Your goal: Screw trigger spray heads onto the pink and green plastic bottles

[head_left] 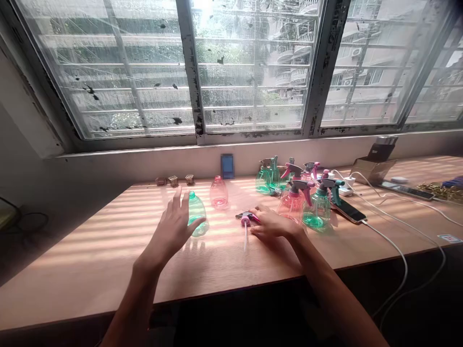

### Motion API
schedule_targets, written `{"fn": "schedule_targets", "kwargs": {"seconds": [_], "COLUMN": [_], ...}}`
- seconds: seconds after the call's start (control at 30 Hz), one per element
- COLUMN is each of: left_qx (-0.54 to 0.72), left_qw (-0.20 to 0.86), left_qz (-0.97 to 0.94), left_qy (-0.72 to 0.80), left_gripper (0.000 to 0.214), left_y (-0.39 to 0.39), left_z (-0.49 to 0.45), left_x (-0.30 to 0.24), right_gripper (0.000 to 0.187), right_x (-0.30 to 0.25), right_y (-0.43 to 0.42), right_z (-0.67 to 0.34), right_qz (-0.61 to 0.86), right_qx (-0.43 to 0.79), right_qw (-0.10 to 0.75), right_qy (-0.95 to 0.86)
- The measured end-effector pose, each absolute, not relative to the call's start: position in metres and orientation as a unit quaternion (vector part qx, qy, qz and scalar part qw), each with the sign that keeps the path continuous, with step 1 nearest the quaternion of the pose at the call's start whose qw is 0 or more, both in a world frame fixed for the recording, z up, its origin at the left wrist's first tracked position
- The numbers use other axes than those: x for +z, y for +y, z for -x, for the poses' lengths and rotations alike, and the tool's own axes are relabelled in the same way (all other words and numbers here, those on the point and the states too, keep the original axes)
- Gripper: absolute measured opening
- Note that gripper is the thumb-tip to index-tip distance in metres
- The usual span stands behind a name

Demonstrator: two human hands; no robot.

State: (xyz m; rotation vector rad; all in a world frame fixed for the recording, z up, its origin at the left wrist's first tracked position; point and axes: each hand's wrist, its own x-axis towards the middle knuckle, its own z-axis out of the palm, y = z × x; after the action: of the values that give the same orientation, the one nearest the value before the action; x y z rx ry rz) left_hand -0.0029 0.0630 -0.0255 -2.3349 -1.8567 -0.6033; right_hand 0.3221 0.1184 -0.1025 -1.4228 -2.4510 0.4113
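Observation:
My left hand (174, 218) is raised beside a green spray bottle without a top (196, 222). Its fingers are stretched out, with the thumb in front of the bottle; I cannot tell whether they touch. My right hand (271, 221) has its fingers and thumb around the pink trigger end of a grey and pink spray head (245, 220). From this spray head a thin clear tube points toward me. An open pink bottle (219, 193) stands farther back, between the hands. Right of my right hand are a pink spray bottle (290, 205) and a green spray bottle (317, 209), both with spray heads on.
Behind them stand more green spray bottles (264, 178). A phone (349, 210) with a white cable (392, 241) lies on the right. Small brown blocks (173, 180) and a blue card-like object (227, 166) are by the wall under the window. A cardboard box (372, 168) stands far right.

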Motion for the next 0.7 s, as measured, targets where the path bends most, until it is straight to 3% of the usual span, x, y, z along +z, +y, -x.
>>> {"fn": "schedule_targets", "kwargs": {"seconds": [0.2, 0.43, 0.6, 0.7], "left_qx": [-0.175, -0.164, -0.166, -0.187], "left_qw": [0.076, 0.050, 0.016, 0.009], "left_qz": [0.830, 0.770, 0.769, 0.786], "left_qy": [-0.524, -0.615, -0.617, -0.590], "left_gripper": [0.066, 0.048, 0.044, 0.043], "left_y": [0.121, 0.207, 0.205, 0.174], "left_z": [-0.056, -0.101, -0.105, -0.107], "left_x": [0.006, 0.005, -0.010, -0.024], "right_gripper": [0.050, 0.056, 0.064, 0.058], "right_x": [-0.103, -0.095, -0.085, -0.073], "right_y": [0.118, 0.111, 0.106, 0.098], "right_z": [-0.322, -0.321, -0.318, -0.321], "right_qz": [0.484, 0.509, 0.486, 0.465], "right_qx": [0.154, 0.177, 0.194, 0.201], "right_qw": [0.143, 0.139, 0.153, 0.169], "right_qy": [-0.849, -0.831, -0.839, -0.846]}}
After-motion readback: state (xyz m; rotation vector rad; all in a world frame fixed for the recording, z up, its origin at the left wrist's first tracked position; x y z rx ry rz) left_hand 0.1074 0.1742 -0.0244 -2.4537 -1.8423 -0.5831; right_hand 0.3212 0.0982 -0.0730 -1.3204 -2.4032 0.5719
